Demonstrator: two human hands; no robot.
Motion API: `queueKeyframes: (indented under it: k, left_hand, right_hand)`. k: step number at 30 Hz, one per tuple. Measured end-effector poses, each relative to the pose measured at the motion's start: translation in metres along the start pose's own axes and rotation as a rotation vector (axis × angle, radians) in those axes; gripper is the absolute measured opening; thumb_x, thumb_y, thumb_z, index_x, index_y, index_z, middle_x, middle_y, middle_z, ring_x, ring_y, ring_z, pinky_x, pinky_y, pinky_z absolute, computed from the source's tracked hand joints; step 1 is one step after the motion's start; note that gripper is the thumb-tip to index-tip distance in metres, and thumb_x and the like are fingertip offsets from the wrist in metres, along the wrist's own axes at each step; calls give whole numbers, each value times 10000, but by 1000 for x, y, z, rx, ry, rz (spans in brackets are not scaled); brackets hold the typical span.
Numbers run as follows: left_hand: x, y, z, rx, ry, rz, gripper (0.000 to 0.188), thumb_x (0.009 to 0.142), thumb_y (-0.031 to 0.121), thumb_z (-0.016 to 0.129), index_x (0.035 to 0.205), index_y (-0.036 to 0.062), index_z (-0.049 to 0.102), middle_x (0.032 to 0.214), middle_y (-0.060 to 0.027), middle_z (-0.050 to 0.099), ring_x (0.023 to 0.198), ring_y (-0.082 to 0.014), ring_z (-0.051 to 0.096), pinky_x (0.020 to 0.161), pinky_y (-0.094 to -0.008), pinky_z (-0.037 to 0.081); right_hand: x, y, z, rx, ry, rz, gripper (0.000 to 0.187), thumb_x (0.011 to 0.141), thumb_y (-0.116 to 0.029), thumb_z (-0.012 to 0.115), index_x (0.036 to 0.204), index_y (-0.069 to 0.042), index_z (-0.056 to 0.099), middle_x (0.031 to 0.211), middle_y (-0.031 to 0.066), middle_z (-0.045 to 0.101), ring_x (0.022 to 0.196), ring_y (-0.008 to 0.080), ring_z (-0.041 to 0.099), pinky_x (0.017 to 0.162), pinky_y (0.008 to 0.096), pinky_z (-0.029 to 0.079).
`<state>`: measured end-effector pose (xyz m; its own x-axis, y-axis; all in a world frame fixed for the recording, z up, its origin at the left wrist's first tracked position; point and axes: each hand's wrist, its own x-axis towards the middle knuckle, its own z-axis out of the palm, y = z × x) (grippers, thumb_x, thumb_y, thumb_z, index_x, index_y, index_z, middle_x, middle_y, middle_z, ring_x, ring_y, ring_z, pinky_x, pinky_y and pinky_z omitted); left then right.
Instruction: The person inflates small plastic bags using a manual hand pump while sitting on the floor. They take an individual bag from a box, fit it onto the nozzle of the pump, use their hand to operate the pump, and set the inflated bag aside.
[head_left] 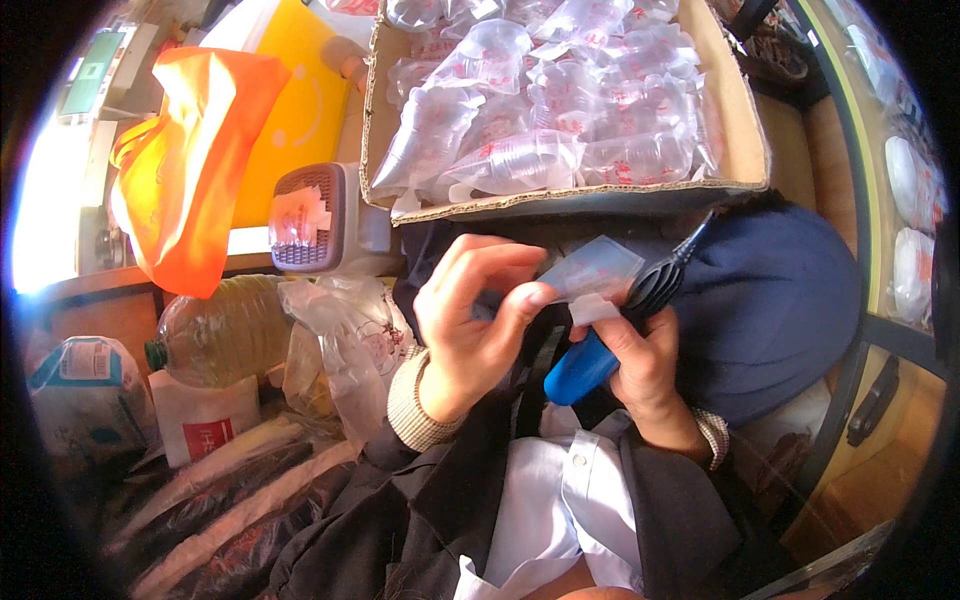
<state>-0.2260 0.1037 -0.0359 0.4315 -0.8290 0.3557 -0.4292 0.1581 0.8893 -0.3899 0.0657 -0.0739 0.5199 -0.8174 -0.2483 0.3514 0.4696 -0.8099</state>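
Note:
My right hand (645, 365) is closed round a tool with a blue handle (582, 370) and a black, ribbed, tapering head (660, 285); its exact kind I cannot make out. Under the right thumb sits a small white piece (594, 310), perhaps folded paper. Between the two hands is a small clear plastic bag (598, 268) with faint red print. My left hand (465, 325) has curled fingers, its thumb tip on the bag's left edge. Beyond them stands an open cardboard box (580, 203) filled with several clear bags (530, 160) of stacked plastic cups.
Left of the box are an orange bag (190, 170), a yellow panel (290, 130) and a grey-purple basket-like container (305, 218). A large bottle of yellowish liquid (225, 325) lies below, by a crumpled plastic bag (350, 340). Dark blue fabric (775, 310) spreads at right, before a shelf frame (850, 130).

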Motion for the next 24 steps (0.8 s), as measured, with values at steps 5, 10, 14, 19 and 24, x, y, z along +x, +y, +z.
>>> queueKeyframes:
  k: [5, 10, 14, 19, 24]
  left_hand:
    - [-3, 26, -15, 99, -452, -317, 606, 710, 213, 825, 1229, 41, 563, 691, -57, 639, 483, -65, 556, 479, -203, 443]
    - [-19, 4, 7, -219, -339, -320, 558, 793, 118, 742, 1300, 58, 517, 844, -97, 668, 653, -104, 635, 608, -213, 494]
    - [-10, -3, 9, -165, -365, -151, 276, 868, 40, 644, 1138, -11, 612, 963, -88, 671, 835, -109, 620, 749, -232, 488]
    - [-15, 4, 19, -509, -142, -361, 70, 905, 28, 596, 907, -39, 616, 857, -56, 630, 769, -90, 583, 705, -215, 472]
    - [-7, -2, 21, -345, 109, -228, 68, 875, 17, 631, 888, -49, 623, 776, -46, 592, 677, -87, 540, 621, -204, 429]
  right_hand:
    - [-4, 5, -6, 27, 57, -25, 249, 854, -154, 647, 1042, -15, 563, 984, 81, 627, 823, 162, 619, 769, 296, 502]
    - [-2, 3, 0, 29, 47, -37, 285, 851, -165, 649, 1064, 3, 562, 989, 87, 629, 830, 155, 608, 760, 291, 493]
    - [-1, -4, -2, -100, 3, -74, 212, 846, -138, 655, 990, 8, 600, 905, 79, 647, 779, 136, 609, 718, 269, 488]
    - [-1, -10, 7, -162, 0, -49, 111, 842, -78, 669, 907, 5, 635, 793, 53, 652, 721, 111, 614, 674, 244, 489]
    - [0, -7, 4, -322, -204, -11, 133, 860, -109, 665, 900, 3, 604, 774, 29, 618, 721, 105, 576, 692, 241, 463]
